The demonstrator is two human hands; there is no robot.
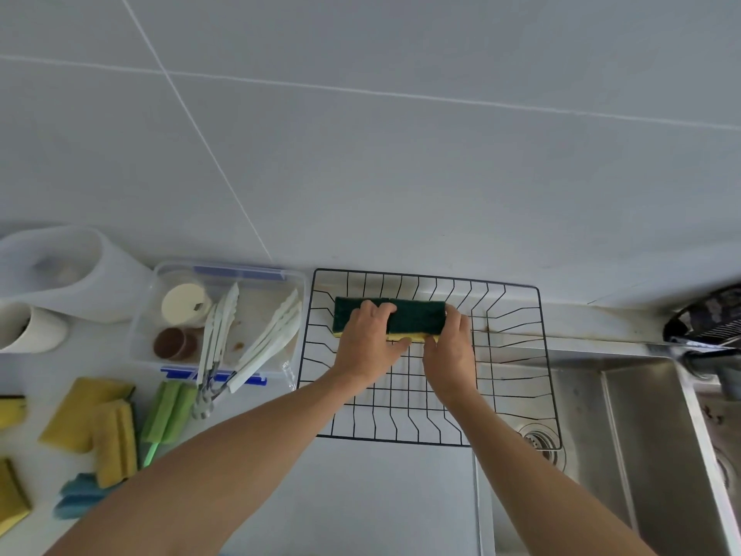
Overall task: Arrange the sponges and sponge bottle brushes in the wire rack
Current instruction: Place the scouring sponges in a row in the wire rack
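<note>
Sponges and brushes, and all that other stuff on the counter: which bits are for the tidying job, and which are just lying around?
For the job: wire rack, green-topped sponges under both hands, yellow sponges, green brush, blue brush.

Just lying about: plastic box, white tongs, white cup, sink.

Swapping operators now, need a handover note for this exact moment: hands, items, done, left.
Left hand and right hand: both pressing on the green-topped sponges, which sit side by side at the back of the wire rack.
Done: only those sponges are in the rack.
Left: yellow sponges, green bottle brush and blue bottle brush lie on the counter left of the rack.
The white tongs in the clear container are not part of the job.
</note>
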